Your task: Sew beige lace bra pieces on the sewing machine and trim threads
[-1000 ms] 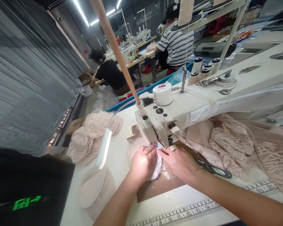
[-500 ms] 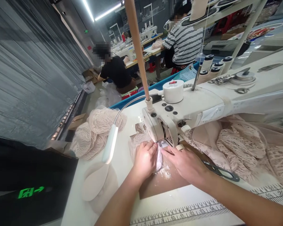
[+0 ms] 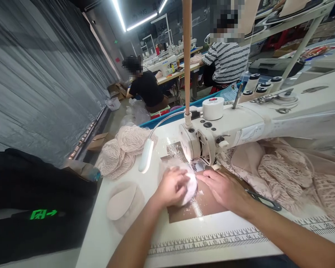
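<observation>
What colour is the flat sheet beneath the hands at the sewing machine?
The sheet is brown, with bright glare in places; the head view shows it best.

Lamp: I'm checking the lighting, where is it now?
In the head view, the lamp is up-left of the left hand, between the lace pieces and the sewing machine's head.

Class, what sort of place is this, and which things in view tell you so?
Probably a garment sewing workshop: a sewing machine stands on the near table, pale lacy fabric lies heaped beside it, and more machines stand on tables beyond.
</observation>
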`<state>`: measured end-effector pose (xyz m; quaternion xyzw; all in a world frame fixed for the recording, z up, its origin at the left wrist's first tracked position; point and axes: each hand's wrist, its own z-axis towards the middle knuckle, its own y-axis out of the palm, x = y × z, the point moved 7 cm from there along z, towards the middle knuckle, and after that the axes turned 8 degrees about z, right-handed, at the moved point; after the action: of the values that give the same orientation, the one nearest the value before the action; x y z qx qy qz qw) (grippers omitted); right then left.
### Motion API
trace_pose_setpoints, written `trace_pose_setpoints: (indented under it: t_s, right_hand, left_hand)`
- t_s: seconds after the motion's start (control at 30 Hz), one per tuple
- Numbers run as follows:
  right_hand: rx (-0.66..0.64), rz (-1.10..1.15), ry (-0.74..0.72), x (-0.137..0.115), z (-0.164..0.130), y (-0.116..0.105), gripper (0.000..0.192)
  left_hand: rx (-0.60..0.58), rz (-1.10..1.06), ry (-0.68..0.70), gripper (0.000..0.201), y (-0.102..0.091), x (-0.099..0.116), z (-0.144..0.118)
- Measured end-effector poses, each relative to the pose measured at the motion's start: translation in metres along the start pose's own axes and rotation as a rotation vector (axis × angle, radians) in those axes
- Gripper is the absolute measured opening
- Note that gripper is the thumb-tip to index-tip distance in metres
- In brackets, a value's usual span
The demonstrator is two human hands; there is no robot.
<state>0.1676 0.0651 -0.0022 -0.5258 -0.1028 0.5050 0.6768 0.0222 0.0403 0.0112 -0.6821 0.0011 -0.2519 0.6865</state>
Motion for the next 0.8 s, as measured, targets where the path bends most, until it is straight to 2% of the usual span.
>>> trace_pose_setpoints:
  t_s: [0.07, 0.13, 0.2, 0.27, 0.3, 0.4, 0.5, 0.53, 0.7, 0.8]
  right_hand:
    - [-0.004, 0.085, -0.047, -0.003, -0.002, -0.004, 0.041]
    - [-0.046, 0.152, -0.09, -0.007, -0.002, -0.006, 0.036]
    - [-0.104, 0.185, -0.131, -0.012, -0.001, -0.007, 0.034]
    - [-0.154, 0.174, -0.161, -0.017, 0.0, -0.006, 0.034]
    - [-0.175, 0.154, -0.167, -0.018, 0.001, -0.004, 0.035]
    - [-0.219, 0.098, -0.133, -0.017, 0.001, -0.001, 0.033]
    - [-0.205, 0.11, -0.094, -0.012, 0.001, -0.001, 0.03]
    - [-0.196, 0.125, -0.09, -0.011, 0.001, -0.002, 0.03]
    - [-0.192, 0.155, -0.075, -0.008, 0.0, -0.003, 0.032]
    - [-0.191, 0.157, -0.067, -0.009, 0.001, -0.003, 0.037]
  left_hand:
    - [-0.104, -0.168, 0.173, 0.034, -0.001, 0.02, -0.014]
    - [-0.087, -0.29, 0.246, 0.032, -0.009, 0.031, -0.025]
    - [0.044, -0.351, 0.167, 0.027, -0.021, 0.027, -0.026]
    - [0.178, -0.34, -0.003, 0.026, -0.029, 0.012, -0.022]
    - [0.201, -0.321, -0.091, 0.028, -0.029, 0.002, -0.019]
    - [0.093, -0.309, -0.258, 0.034, -0.018, -0.019, -0.005]
    - [-0.036, -0.409, -0.256, 0.009, -0.005, -0.023, 0.006]
    - [-0.053, -0.455, -0.235, 0.008, -0.003, -0.022, 0.008]
    - [-0.098, -0.695, -0.172, 0.04, -0.002, -0.018, 0.01]
    - [-0.048, -0.74, -0.215, 0.051, -0.008, -0.031, 0.006]
